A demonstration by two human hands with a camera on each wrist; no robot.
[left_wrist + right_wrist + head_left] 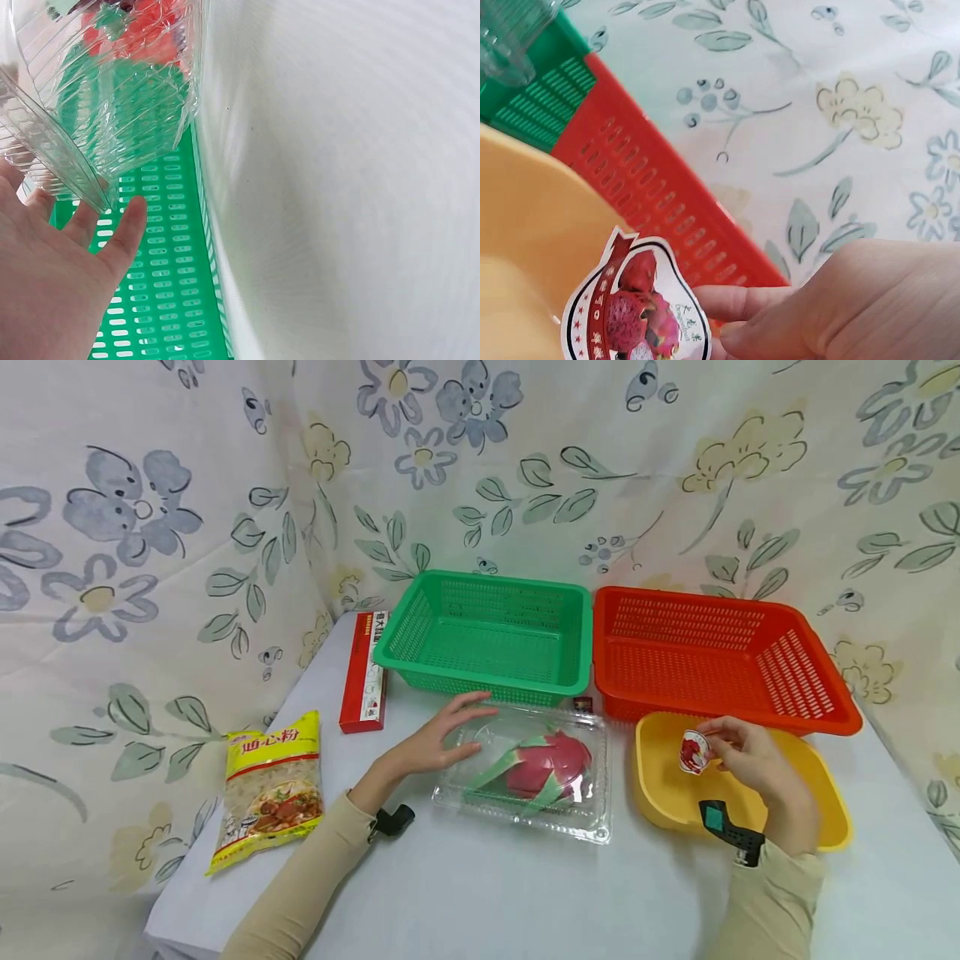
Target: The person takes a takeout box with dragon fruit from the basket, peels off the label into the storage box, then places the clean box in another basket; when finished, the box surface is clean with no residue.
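Observation:
My right hand [750,756] pinches a small dragon fruit label [694,752] between thumb and fingers, over the yellow basin [813,777]. In the right wrist view the label [641,307] faces the camera, showing printed red fruit and a red ribbon band. A clear plastic clamshell box [465,789] lies on the table with a pink-red dragon fruit [551,764] with green leaf tips inside. At the box's left side, my left hand [431,739] has its fingers spread, thumb and fingertips over the lid's edge. The left wrist view shows its fingers beside the clear plastic [112,150].
Behind the box stand a green basket [480,681] and a red basket [720,706]. A red-and-white carton [365,672] lies left of the green basket, and a yellow noodle packet [270,789] at far left. A small dark packet [582,704] sits behind the box.

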